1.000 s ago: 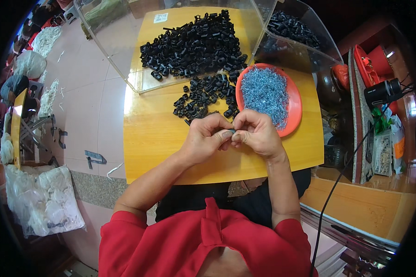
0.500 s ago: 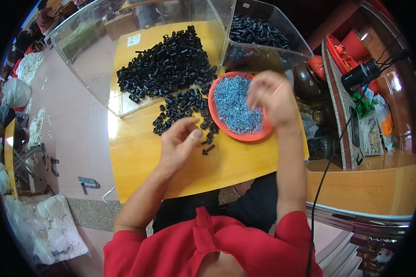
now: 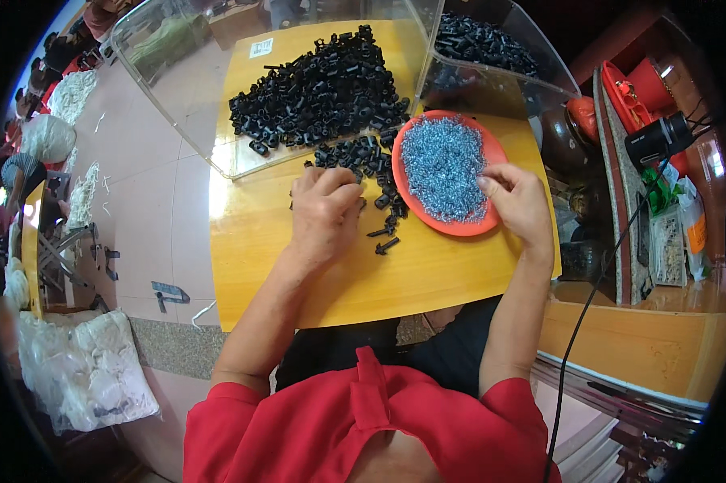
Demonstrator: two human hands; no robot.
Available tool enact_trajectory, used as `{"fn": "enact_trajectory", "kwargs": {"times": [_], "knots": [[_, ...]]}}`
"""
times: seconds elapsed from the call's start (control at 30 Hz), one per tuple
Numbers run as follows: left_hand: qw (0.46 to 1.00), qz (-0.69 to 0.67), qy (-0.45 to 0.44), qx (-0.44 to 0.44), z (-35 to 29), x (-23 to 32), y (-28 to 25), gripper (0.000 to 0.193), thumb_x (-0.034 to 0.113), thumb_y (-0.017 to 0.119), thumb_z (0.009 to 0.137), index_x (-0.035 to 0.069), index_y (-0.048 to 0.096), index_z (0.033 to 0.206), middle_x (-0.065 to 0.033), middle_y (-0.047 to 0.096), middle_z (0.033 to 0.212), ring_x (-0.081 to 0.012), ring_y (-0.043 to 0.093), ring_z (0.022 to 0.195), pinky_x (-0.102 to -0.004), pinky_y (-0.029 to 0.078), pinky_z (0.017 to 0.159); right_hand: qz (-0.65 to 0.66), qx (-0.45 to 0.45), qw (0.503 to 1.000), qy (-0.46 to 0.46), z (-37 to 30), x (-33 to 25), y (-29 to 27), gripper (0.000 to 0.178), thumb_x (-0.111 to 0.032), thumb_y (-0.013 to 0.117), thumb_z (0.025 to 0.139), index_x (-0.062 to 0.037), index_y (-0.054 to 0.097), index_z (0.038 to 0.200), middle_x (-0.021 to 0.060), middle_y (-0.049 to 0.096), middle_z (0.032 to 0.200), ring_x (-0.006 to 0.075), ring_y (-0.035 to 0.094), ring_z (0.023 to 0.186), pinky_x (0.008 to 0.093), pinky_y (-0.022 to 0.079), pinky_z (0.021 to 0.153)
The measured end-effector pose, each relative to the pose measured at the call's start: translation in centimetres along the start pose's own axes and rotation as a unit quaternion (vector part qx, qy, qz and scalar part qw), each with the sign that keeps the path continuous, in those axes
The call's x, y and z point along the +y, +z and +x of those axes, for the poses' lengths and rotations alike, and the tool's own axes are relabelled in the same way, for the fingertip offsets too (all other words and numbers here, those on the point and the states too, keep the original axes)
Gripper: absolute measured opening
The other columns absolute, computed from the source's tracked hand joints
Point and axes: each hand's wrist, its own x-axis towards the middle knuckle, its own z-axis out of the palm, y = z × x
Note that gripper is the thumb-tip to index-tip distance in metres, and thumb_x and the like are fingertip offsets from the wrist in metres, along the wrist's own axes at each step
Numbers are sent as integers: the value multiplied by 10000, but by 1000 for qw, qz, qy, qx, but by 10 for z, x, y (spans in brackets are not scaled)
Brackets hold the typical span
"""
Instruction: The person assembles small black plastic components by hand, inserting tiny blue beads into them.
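A tiled room spreads around a yellow table (image 3: 459, 278), with a plastic sack (image 3: 97, 370) of pale stuff at the lower left of the frame. On the table, a heap of black parts (image 3: 322, 97) fills the upper middle, within the clear bin (image 3: 173, 121), and a looser scatter (image 3: 363, 157) spills out below it. Right of centre sits a red dish (image 3: 459, 230) full of small silvery-blue bits (image 3: 443, 169). A second ago both hands met below the dish; now they are apart, each at its own supply, which suggests a fresh pair of pieces is being gathered. The left hand (image 3: 326, 205) has come down over the near edge of the scatter, its fingers curled; its tips are hidden, so I cannot tell what it has. The right hand (image 3: 524, 201) is at the dish's right side, thumb and forefinger nearly together against the bits; whether one is caught between them cannot be told.
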Motion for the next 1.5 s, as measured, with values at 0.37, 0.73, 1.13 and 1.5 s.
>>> {"fn": "enact_trajectory", "kwargs": {"times": [0.37,0.73,1.13,1.5], "knots": [[987,105,89,-81,1,8,26,64,104,623,616,126,610,675,8,568,729,-198,483,732,-351,349,663,-245,17,964,-98,-14,3,3,166,-5,626,725,26,641,887,185,635,852,326,614,778,356,480,715],[993,59,60,-87,-1,8,22,211,14,579,597,67,595,800,-62,529,715,-247,484,738,-377,345,687,-302,-74,949,-57,-19,2,2,152,-38,662,686,3,636,830,173,586,800,347,562,849,401,449,765],[994,-106,17,-9,3,10,11,262,-136,557,670,-2,577,894,-132,560,832,-298,561,723,-350,444,622,-317,-91,936,-119,-17,12,4,83,9,617,736,16,589,814,167,561,844,347,544,865,412,437,777],[814,-501,-293,-32,-2,10,2,257,-54,635,793,-9,589,1042,-57,600,978,-153,631,861,-242,508,690,-115,13,985,-126,-13,7,7,29,-9,567,812,9,556,832,124,574,789,263,565,769,364,454,680]]}}
